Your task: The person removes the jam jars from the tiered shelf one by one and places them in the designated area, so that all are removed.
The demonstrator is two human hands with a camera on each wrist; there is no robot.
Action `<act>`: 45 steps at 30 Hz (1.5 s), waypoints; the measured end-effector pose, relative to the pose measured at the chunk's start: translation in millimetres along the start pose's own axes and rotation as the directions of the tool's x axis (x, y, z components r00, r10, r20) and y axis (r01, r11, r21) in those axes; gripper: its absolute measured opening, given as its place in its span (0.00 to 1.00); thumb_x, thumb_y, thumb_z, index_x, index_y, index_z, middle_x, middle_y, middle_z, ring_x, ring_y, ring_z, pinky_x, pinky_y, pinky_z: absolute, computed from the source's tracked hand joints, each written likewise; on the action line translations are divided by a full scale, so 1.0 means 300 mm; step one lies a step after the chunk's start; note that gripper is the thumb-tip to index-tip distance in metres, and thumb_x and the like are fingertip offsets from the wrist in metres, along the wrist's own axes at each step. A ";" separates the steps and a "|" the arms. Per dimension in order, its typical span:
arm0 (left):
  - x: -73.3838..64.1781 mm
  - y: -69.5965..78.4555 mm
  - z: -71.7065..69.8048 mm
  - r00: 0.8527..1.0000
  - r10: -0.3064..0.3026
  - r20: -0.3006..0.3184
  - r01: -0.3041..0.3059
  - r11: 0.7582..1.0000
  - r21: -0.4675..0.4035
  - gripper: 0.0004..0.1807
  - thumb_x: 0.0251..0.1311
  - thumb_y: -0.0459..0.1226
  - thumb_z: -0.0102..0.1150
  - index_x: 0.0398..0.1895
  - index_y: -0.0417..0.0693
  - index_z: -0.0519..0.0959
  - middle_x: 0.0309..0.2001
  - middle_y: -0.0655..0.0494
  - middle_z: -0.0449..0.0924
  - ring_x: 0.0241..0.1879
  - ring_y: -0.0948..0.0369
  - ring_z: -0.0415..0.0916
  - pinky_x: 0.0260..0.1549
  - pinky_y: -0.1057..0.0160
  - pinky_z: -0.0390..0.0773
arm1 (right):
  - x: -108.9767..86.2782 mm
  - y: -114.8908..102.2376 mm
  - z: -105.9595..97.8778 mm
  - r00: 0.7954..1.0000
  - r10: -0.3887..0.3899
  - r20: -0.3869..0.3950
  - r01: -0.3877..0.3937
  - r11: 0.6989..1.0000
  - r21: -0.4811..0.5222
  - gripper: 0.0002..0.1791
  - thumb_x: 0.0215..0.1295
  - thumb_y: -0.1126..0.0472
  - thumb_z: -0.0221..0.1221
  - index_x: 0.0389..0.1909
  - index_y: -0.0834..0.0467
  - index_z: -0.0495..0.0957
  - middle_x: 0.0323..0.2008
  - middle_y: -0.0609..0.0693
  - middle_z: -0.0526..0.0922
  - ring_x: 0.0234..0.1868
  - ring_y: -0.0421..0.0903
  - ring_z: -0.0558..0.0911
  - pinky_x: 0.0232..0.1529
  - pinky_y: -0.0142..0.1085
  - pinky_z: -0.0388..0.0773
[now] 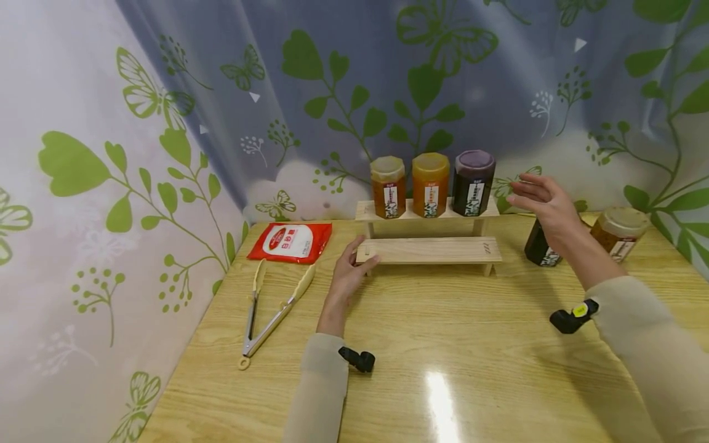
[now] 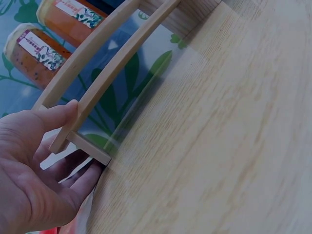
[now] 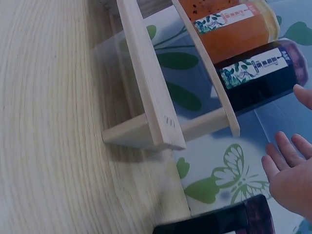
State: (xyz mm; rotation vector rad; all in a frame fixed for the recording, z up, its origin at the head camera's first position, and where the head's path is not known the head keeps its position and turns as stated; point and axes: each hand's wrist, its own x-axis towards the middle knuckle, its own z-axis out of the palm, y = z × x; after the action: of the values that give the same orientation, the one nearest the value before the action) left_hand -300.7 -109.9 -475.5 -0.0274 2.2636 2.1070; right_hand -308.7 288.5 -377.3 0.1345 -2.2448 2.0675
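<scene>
A two-tier wooden rack stands at the back of the table. My left hand grips the left end of its lower tier; in the left wrist view the thumb lies on the edge and the fingers reach around the end. Three jars line the upper tier: amber with a pale lid, orange, and dark with a purple lid. Right of the rack my right hand is raised with fingers spread, holding nothing, apart from the dark jar in the right wrist view.
Beneath the right hand, a second dark jar stands on the table, partly hidden, beside an amber jar. At left lie a red and white packet and spread tongs. A patterned curtain hangs behind.
</scene>
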 end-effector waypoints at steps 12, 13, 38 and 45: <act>0.002 0.000 0.002 1.000 -0.002 0.002 0.002 1.000 -0.006 0.38 0.68 0.38 0.69 0.80 0.62 0.65 0.68 0.46 0.76 0.64 0.52 0.75 0.63 0.50 0.73 | 0.035 -0.016 0.076 0.999 0.041 0.025 -0.042 0.997 0.058 0.42 0.73 0.56 0.65 0.82 0.48 0.54 0.76 0.54 0.66 0.74 0.47 0.65 0.80 0.49 0.46; 0.002 0.000 0.003 1.000 -0.004 0.001 0.004 1.000 -0.005 0.38 0.68 0.38 0.69 0.80 0.62 0.65 0.68 0.46 0.76 0.64 0.52 0.76 0.62 0.50 0.74 | 0.037 -0.018 0.082 0.999 0.048 0.025 -0.049 0.997 0.054 0.43 0.73 0.55 0.65 0.83 0.48 0.53 0.78 0.55 0.63 0.76 0.48 0.63 0.80 0.50 0.46; 0.004 0.002 0.000 1.000 -0.002 -0.002 0.002 1.000 -0.017 0.39 0.67 0.38 0.70 0.80 0.61 0.65 0.65 0.43 0.78 0.58 0.54 0.77 0.57 0.52 0.76 | 0.111 -0.008 0.229 0.992 0.092 -0.086 -0.098 0.992 -0.080 0.53 0.66 0.48 0.71 0.83 0.55 0.50 0.73 0.59 0.63 0.75 0.56 0.63 0.75 0.54 0.58; 0.011 -0.004 0.000 1.000 0.007 -0.006 -0.007 1.000 -0.001 0.39 0.68 0.37 0.69 0.80 0.58 0.65 0.66 0.42 0.77 0.58 0.53 0.78 0.56 0.53 0.76 | 0.130 -0.005 0.253 0.991 0.097 -0.094 -0.105 0.991 -0.088 0.53 0.67 0.47 0.69 0.83 0.54 0.48 0.80 0.59 0.55 0.80 0.58 0.55 0.76 0.56 0.55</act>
State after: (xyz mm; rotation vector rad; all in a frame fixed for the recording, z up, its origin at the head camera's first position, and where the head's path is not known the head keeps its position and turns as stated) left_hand -303.9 -110.0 -476.9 -0.0250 2.2691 2.1147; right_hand -347.4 212.6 -377.1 -0.0783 -2.3339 1.9684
